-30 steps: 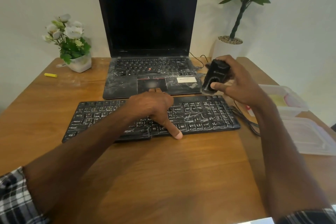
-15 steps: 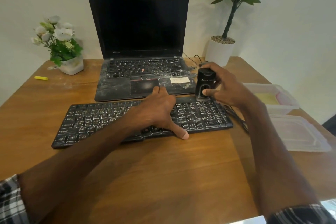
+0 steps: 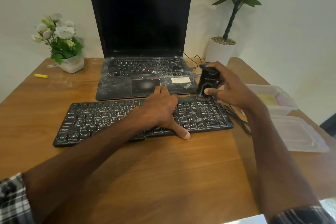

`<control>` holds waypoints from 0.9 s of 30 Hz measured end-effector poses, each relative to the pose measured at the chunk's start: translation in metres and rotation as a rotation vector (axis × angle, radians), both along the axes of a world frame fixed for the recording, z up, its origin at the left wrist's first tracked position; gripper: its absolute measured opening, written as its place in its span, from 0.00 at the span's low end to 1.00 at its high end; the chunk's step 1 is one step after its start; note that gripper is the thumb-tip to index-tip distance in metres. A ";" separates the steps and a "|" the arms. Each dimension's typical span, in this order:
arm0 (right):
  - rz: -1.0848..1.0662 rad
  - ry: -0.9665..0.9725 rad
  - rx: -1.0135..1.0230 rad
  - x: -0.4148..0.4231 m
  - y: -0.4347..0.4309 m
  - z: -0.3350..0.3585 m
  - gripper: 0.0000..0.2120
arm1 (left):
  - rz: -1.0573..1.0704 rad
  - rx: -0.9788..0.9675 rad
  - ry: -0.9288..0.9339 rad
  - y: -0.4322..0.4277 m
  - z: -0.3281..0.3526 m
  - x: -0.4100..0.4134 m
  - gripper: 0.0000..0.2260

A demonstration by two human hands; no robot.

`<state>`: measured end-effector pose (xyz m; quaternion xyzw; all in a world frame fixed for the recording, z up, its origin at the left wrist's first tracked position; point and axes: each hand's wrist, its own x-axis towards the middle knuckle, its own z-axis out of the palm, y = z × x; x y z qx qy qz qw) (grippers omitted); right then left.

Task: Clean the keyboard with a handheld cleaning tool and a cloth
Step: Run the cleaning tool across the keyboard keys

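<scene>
A black keyboard (image 3: 94, 122), streaked with white dust, lies across the middle of the wooden table (image 3: 163, 169). My left hand (image 3: 161, 111) rests on its middle, fingers over the far edge and thumb at the near edge, holding it steady. My right hand (image 3: 231, 91) grips a small black handheld cleaning tool (image 3: 207, 82) upright, its lower end touching the keyboard's far right corner; my thumb presses on the tool's front. No cloth is plainly visible.
A dusty open laptop (image 3: 141, 45) stands just behind the keyboard. A white flower pot (image 3: 71, 63) and a yellow object (image 3: 41, 76) sit far left. A potted plant (image 3: 221, 51) stands far right. Clear plastic containers (image 3: 298, 132) and black cables (image 3: 238, 120) lie at the right.
My right hand has brought the tool down from above the laptop's corner onto the keyboard's far right corner. The left hand stays on the keyboard.
</scene>
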<state>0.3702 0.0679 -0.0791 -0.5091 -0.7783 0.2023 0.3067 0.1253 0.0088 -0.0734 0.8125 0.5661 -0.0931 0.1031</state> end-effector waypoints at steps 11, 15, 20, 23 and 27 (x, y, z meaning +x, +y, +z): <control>0.079 0.152 -0.095 -0.016 0.000 -0.004 0.30 | -0.005 0.004 -0.005 -0.002 0.002 -0.001 0.57; 0.004 0.110 -0.033 -0.006 -0.001 -0.002 0.29 | 0.002 0.005 -0.002 -0.002 0.002 -0.001 0.58; -0.025 0.112 -0.021 -0.019 -0.006 0.000 0.30 | 0.002 0.009 0.001 -0.001 0.001 -0.002 0.59; 0.030 0.086 -0.053 -0.032 -0.007 0.000 0.29 | 0.007 0.007 -0.003 0.001 0.000 -0.002 0.59; -0.130 -0.055 0.049 -0.025 -0.003 0.000 0.32 | 0.008 0.002 -0.008 0.001 0.001 -0.002 0.59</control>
